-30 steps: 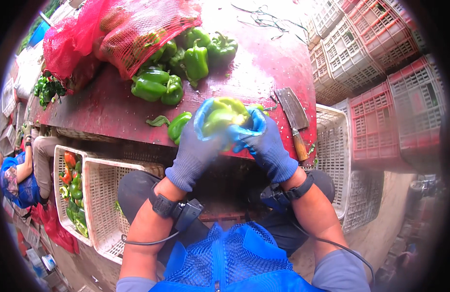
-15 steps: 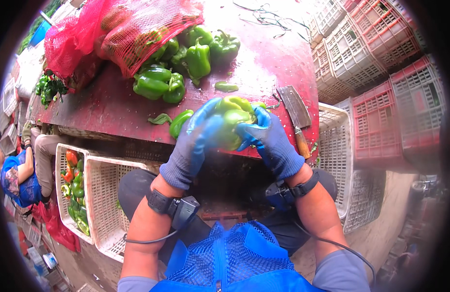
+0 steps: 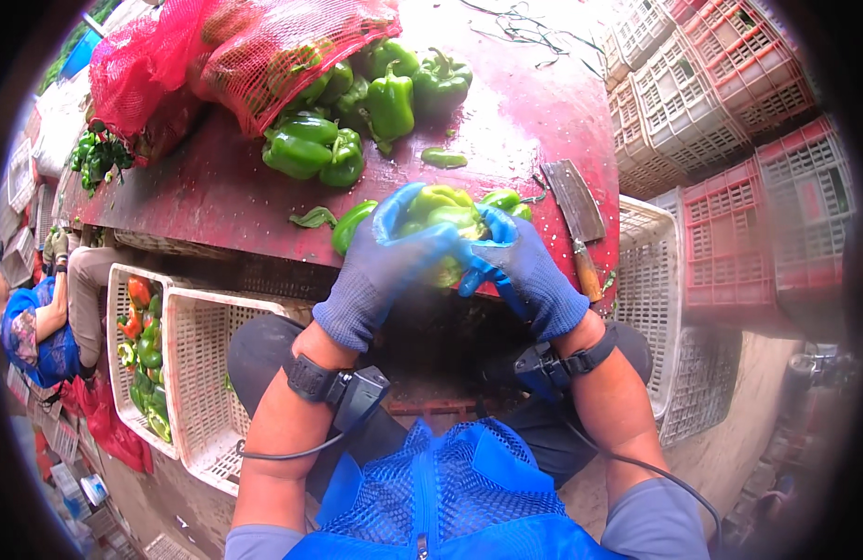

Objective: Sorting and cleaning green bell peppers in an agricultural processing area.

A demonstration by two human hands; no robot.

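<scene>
"Pepper, pale green (image 3: pixel 439 198), sits between both hands in the head view, above the near edge of the red table (image 3: pixel 515 131). How would it handle?"

"Light, I'd judge: firm-walled but hollow, so a hard squeeze could crack it. The skin is probably slippery too."

"And the hold?"

"The left hand (image 3: pixel 371 266) cups its left side, fingers curled around it and blurred. The right hand (image 3: pixel 525 261) pinches the right side between thumb and fingers. Opposite sides of the broad body seem the safest place to take it, and the coated gloves (image 3: pixel 352 303) should help."

"Now count what else that view gives."

"One knife (image 3: pixel 575 201), to the right, its wooden handle toward the person. One green strip (image 3: pixel 444 158) beyond the hands. One loose pepper (image 3: pixel 354 229) just beside the left hand, and another green piece (image 3: pixel 501 199) partly hidden behind the right. Two front peppers (image 3: pixel 298 147) lie before the heap; what's under the one red mesh bag (image 3: pixel 263 65) I can't count."

"Crates?"

"Two white crates (image 3: pixel 207 373) at left, one holding green and red peppers (image 3: pixel 149 345). The stacked crates (image 3: pixel 683 89) at right overlap too much to number."
</scene>
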